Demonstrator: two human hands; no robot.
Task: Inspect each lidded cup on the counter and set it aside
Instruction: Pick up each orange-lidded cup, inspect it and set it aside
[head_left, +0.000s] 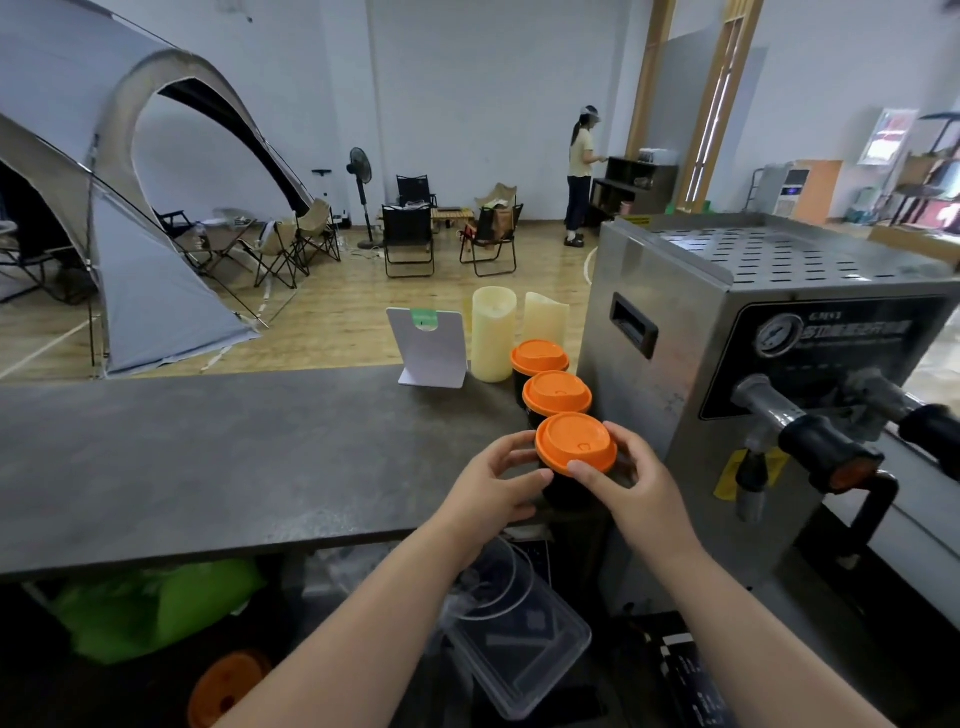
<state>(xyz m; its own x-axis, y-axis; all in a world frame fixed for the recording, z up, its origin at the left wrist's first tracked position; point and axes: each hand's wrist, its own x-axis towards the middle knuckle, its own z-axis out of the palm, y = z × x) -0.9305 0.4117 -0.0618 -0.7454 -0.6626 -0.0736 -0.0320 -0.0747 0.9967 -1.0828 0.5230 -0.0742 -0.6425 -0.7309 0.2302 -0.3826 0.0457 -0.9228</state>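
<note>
Three black cups with orange lids stand in a row on the dark grey counter (208, 447), beside a steel machine. The nearest cup (575, 442) sits close to the counter's front edge. My left hand (498, 483) grips its left side, fingers curled round the black wall under the lid. My right hand (631, 483) holds its right side, thumb on the lid's rim and fingers behind it. The middle cup (557, 394) and the far cup (539, 357) stand untouched behind it.
The steel machine (727, 395) with black-handled wands fills the right. Two cream candles (492, 332) and a white card stand (428, 340) sit at the counter's far edge. Below the counter lie clear plastic containers (519, 649), a green bag and an orange lid.
</note>
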